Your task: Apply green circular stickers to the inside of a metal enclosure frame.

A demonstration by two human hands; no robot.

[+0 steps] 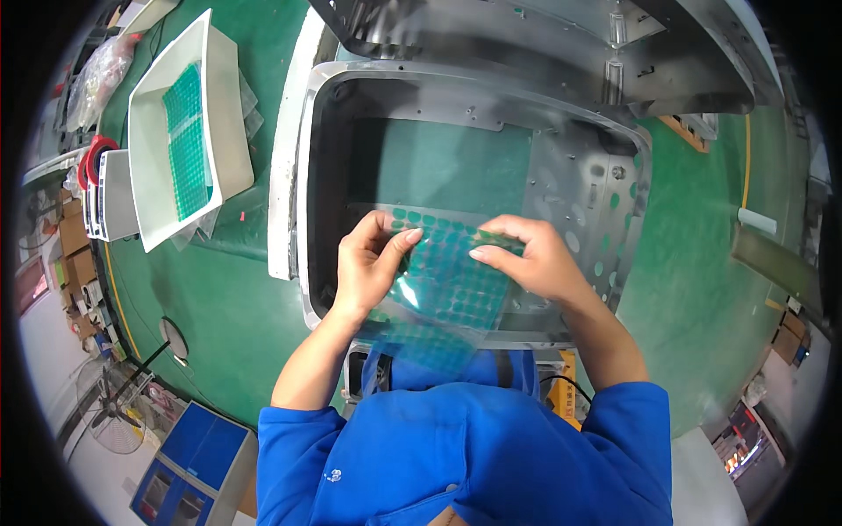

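Observation:
Between my two hands hangs a clear plastic sheet covered with rows of round green stickers (447, 280). My left hand (373, 263) pinches its upper left corner between thumb and fingers. At the upper right corner, my right hand (537, 256) grips the sheet the same way. The sheet's lower part drapes toward my lap. Beneath it lies a large grey metal housing (636, 162), a rounded frame with an open middle; green round dots are visible along its right inner wall. Part of the housing's near side is hidden by the sheet and my arms.
To the left, a white bin (232, 131) holds more green sticker sheets (184, 140). Red tape rolls (98, 158) sit beside it. Another dark metal housing (561, 44) stands at the far side. A standing fan (112, 403) and a blue cabinet (203, 443) are at lower left.

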